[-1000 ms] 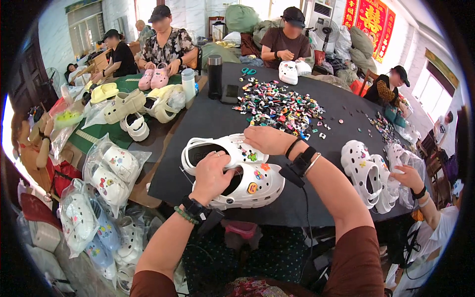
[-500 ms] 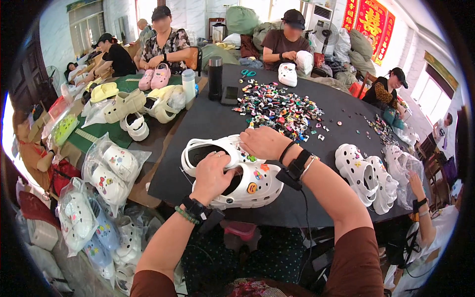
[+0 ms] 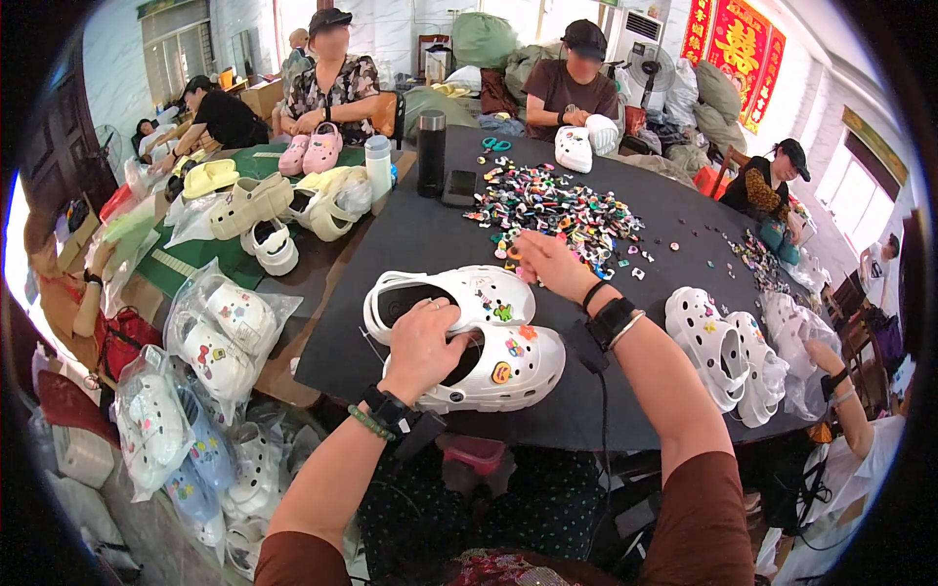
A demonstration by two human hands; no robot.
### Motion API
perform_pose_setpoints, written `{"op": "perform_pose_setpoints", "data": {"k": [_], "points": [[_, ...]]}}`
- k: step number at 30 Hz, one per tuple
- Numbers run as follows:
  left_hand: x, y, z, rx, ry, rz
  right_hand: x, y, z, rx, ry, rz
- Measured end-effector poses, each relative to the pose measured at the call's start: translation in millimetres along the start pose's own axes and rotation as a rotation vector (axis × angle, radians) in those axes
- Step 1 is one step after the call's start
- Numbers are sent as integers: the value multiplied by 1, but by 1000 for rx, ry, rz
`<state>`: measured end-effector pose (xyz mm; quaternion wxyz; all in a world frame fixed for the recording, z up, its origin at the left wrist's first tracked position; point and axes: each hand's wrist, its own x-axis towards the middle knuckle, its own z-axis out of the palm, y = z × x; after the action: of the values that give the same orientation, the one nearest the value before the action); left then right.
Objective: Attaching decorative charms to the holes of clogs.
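Hands (image 3: 423, 342) (image 3: 549, 264) partly curled, left on clogs (image 3: 523, 373)

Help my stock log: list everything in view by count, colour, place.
Table: one, black, centre
Front clogs: two, white, centre
Charm pile: uncountable, multicoloured, on table
Scissors: one, teal, beyond pile
Bottles: two, black and pale, back left
Phone: one, dark, beside pile
Right clogs: several, white, right
Pink clogs: two, pink, back left
Bagged clogs: several, white and blue, lower left
Fan: one, grey, back
People: several, mixed clothing, around tables
Left hand: one, bare, on front clogs
Right hand: one, bare, near pile
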<state>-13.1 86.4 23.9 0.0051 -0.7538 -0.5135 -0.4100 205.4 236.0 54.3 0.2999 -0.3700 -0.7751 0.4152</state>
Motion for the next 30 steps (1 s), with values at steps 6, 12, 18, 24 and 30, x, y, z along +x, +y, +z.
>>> {"op": "perform_pose_setpoints", "data": {"k": [6, 12, 18, 24, 30], "points": [[-1, -3, 1, 7, 27, 15, -16, 26, -10, -176, 236, 25], [0, 0, 3, 24, 21, 2, -65, 51, -38, -469, 404, 191], [3, 2, 8, 22, 16, -18, -149, 33, -18, -593, 522, -8], [-5, -26, -8, 6, -135, -54, -188, 27, 44, -665, 561, -124], [3, -35, -36, 318, -279, -12, -210, 28, 52, -722, 591, -56]]}}
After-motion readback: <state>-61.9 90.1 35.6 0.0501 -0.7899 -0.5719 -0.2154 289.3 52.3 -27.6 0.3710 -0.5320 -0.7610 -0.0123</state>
